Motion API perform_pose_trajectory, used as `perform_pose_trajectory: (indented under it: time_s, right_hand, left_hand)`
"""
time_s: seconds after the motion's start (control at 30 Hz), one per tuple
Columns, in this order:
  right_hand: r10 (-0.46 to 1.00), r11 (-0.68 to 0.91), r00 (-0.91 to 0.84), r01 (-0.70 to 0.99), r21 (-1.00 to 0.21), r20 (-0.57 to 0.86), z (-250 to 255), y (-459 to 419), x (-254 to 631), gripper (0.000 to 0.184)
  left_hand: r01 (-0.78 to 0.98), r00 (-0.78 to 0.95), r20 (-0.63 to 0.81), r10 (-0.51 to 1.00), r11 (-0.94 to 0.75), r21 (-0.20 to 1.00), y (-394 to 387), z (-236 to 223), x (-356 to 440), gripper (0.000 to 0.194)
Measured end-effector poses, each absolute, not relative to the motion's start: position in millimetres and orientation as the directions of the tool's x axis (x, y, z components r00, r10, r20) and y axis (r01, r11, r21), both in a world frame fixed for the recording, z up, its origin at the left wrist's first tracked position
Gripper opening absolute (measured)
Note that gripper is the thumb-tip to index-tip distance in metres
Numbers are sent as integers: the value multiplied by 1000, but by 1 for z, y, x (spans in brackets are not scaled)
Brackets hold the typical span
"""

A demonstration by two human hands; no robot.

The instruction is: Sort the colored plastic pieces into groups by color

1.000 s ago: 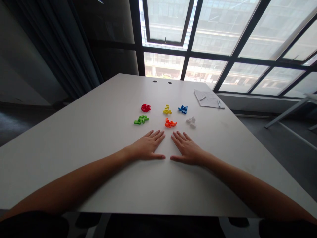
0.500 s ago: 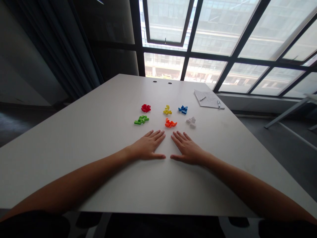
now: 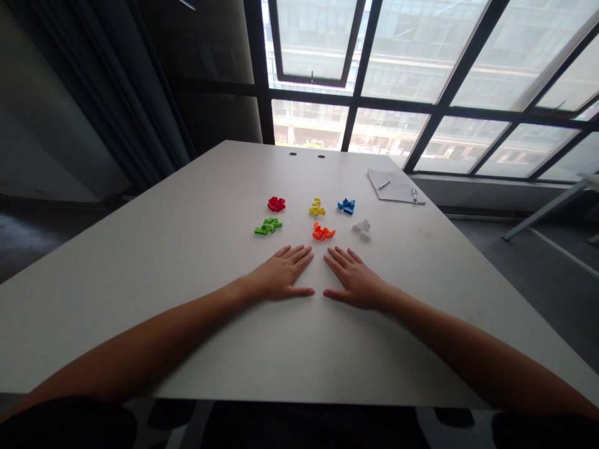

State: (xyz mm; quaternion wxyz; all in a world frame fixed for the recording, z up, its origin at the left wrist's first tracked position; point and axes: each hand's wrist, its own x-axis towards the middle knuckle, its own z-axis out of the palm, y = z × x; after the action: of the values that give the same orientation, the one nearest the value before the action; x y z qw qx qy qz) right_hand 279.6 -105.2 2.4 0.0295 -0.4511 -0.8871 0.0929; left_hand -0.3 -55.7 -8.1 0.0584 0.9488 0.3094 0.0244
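My left hand [image 3: 278,274] and my right hand [image 3: 353,280] lie flat on the white table [image 3: 154,293], palms down, fingers spread and holding nothing. Nearest my right fingertips is a small pile of orange plastic pieces [image 3: 323,232]. Just beyond my left fingertips sits a pile of green pieces [image 3: 268,226]. A white, translucent pile [image 3: 361,229] lies to the right of the orange one. Farther back are red pieces [image 3: 276,204], yellow pieces [image 3: 317,207] and blue pieces [image 3: 346,206]. Neither hand touches any pile.
A sheet of paper [image 3: 395,186] lies at the far right corner of the table, with a pen [image 3: 415,196] at its edge. Two small round holes [image 3: 307,154] mark the far edge. Large windows stand beyond the table, and a metal stand [image 3: 547,212] is at the right.
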Motion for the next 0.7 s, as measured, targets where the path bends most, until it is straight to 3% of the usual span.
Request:
perform_pose_trajectory:
  time_s: [0.7]
  right_hand:
    - [813, 564, -582, 794, -227, -16, 0, -105, 279, 108]
  left_hand:
    - [594, 803, -21, 596, -795, 123, -59, -1, 1, 105]
